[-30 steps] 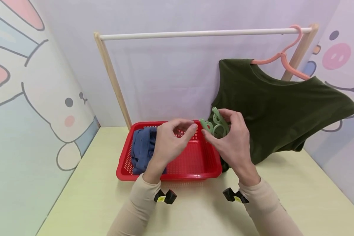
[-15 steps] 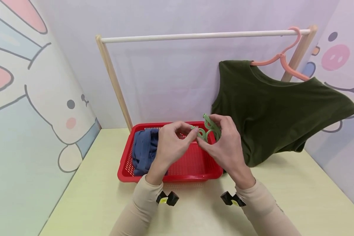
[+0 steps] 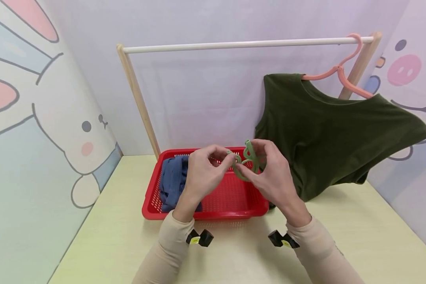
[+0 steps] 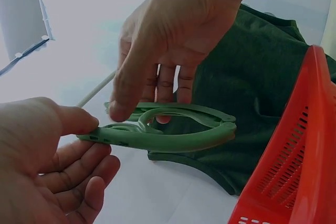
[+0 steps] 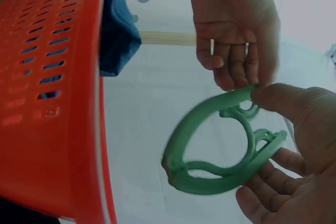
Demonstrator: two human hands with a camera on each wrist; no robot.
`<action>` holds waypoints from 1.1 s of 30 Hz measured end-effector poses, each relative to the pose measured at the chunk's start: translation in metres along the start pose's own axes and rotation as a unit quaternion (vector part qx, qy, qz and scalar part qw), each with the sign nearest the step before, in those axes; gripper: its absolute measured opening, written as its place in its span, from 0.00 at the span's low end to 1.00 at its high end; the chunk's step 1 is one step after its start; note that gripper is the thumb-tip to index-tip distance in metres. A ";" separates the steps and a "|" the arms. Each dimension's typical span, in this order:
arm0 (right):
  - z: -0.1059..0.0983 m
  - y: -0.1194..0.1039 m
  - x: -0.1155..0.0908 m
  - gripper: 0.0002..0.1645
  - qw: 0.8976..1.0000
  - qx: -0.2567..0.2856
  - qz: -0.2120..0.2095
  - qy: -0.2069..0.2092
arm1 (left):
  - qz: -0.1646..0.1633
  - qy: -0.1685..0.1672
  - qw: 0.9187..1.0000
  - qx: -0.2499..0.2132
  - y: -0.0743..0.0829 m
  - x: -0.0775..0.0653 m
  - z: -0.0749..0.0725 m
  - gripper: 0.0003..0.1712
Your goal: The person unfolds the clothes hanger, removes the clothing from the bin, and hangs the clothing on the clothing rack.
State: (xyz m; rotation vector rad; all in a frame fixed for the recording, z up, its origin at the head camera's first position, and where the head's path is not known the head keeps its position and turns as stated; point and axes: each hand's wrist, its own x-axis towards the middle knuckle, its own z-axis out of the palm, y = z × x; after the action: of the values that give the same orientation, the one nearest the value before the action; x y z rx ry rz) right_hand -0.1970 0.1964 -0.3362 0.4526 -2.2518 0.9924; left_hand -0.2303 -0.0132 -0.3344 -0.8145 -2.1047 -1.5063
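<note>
A green folding clothes hanger (image 3: 251, 152) is held between my two hands above the red basket. My left hand (image 3: 205, 173) pinches the end of one arm of it between thumb and forefinger, its other fingers curled loosely in the left wrist view. The right hand (image 3: 274, 175) grips the hanger from the other side, fingers behind it and thumb in front. Seen from the right wrist, the hanger's two arms (image 5: 197, 121) stand spread in a V, joined at a hinge, with a round hook curve between them.
The red basket (image 3: 230, 213) stands on the pale yellow table (image 3: 103, 236) with folded blue cloth (image 3: 172, 181) at its left. Behind it, a rack's white rail (image 3: 216, 45) bears a pink hanger (image 3: 353, 85) with a dark green sleeveless top (image 3: 326, 134) at the right.
My left hand has come over to the hanger and now pinches its near arm. Both hands have shifted slightly, and the hanger's arms look spread wider.
</note>
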 end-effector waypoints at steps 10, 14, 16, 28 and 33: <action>-0.028 0.010 0.005 0.13 0.984 0.118 0.067 -0.119 | -0.002 -0.017 1.000 0.005 0.000 0.002 -0.008 0.09; -0.035 0.014 0.006 0.10 0.980 0.131 0.076 -0.127 | 0.002 -0.037 0.999 0.000 0.002 0.002 -0.006 0.09; -0.036 0.016 0.007 0.08 0.980 0.132 0.077 -0.126 | 0.006 -0.045 0.999 0.000 0.002 0.001 -0.006 0.10; -0.047 0.017 0.008 0.07 0.983 0.127 0.077 -0.106 | 0.010 -0.051 0.999 -0.003 0.000 0.003 -0.011 0.10; -0.055 0.019 0.008 0.07 0.985 0.125 0.080 -0.090 | 0.004 -0.039 0.999 -0.006 -0.002 0.005 -0.018 0.09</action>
State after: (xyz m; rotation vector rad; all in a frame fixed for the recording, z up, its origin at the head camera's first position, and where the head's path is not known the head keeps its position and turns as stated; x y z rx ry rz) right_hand -0.1910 0.2495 -0.3124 0.4905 -2.3616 1.3766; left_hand -0.2355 -0.0300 -0.3262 -0.9001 -2.1474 -1.5068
